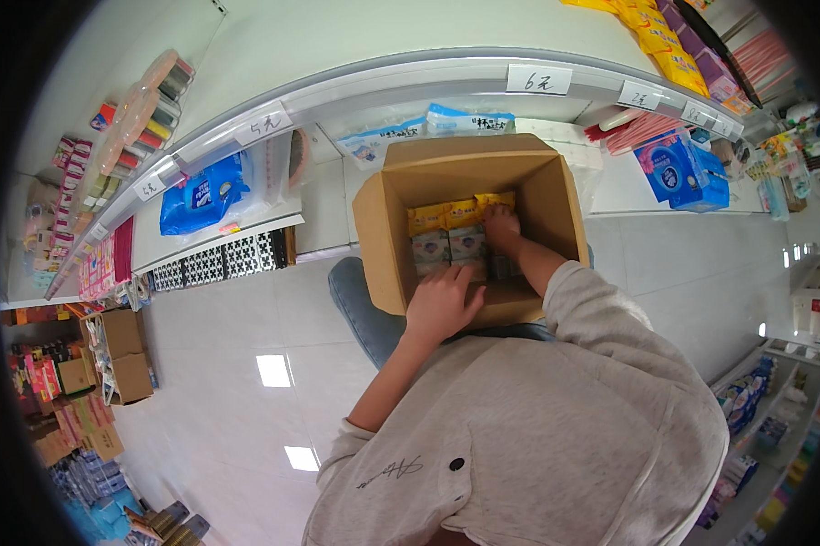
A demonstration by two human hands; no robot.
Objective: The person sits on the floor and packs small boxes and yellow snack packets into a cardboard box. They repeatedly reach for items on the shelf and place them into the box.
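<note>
An open cardboard box (376,239) sits before me, between my legs and the shelf. Along its far inner side lies a row of yellow packets (427,218). Nearer to me are light, boxed soap bars (430,247) set side by side. My right hand (502,228) reaches down inside, its fingers against the rightmost yellow packet (486,199); whether they grip it is hidden. Over the near left part of the box is my left hand (444,300), thumb and fingers apart, with nothing seen in it. It partly covers the nearest soap.
White shelving (328,198) with handwritten price tags curves behind the box. It bears blue wipes packs (205,191), a blue carton (683,174) and bagged cups (468,121). Yellow packets (676,61) lie on the upper shelf. Another cardboard box (127,355) stands at left on the tiled floor (219,382).
</note>
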